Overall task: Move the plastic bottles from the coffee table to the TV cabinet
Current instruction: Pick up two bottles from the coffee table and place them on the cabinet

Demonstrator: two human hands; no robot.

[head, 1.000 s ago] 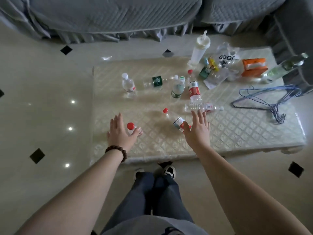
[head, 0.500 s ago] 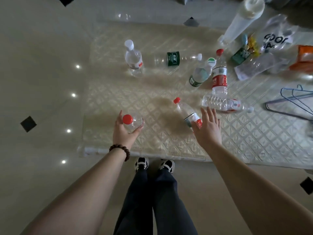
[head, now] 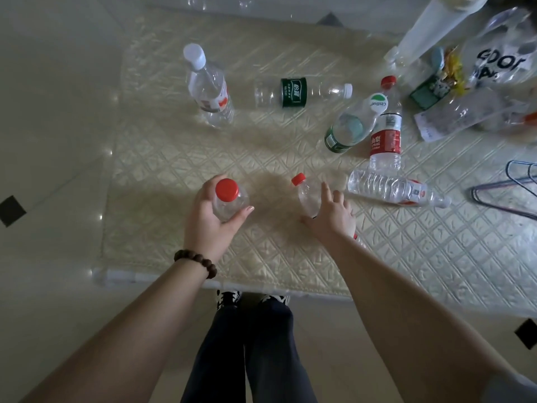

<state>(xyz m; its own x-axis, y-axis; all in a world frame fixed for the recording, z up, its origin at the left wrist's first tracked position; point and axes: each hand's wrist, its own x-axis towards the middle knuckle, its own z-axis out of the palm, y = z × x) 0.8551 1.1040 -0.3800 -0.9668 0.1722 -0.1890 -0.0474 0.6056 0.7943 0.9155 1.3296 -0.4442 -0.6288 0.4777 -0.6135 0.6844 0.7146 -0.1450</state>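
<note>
Several clear plastic bottles are on the coffee table [head: 290,257], which has a cream quilted cover. My left hand [head: 209,222] wraps around an upright red-capped bottle [head: 228,199] near the front edge. My right hand [head: 331,216] lies over a tipped red-capped bottle [head: 305,193], fingers spread on it; whether it grips is unclear. Farther back stand a white-capped bottle [head: 209,88], a red-label bottle [head: 386,135] and a leaning green-label bottle [head: 348,126]. A dark-green-label bottle [head: 293,93] and a ribbed bottle [head: 392,189] lie flat.
A tall white bottle [head: 430,27], a printed clear bag [head: 502,62] and packets crowd the table's far right. Wire hangers [head: 511,187] lie at the right edge. My legs and shoes [head: 252,298] are just in front of the table. Glossy tiled floor [head: 52,170] lies to the left.
The view has closed in on the table. My left hand has closed around the red-capped bottle. My right hand has come down onto the tipped bottle.
</note>
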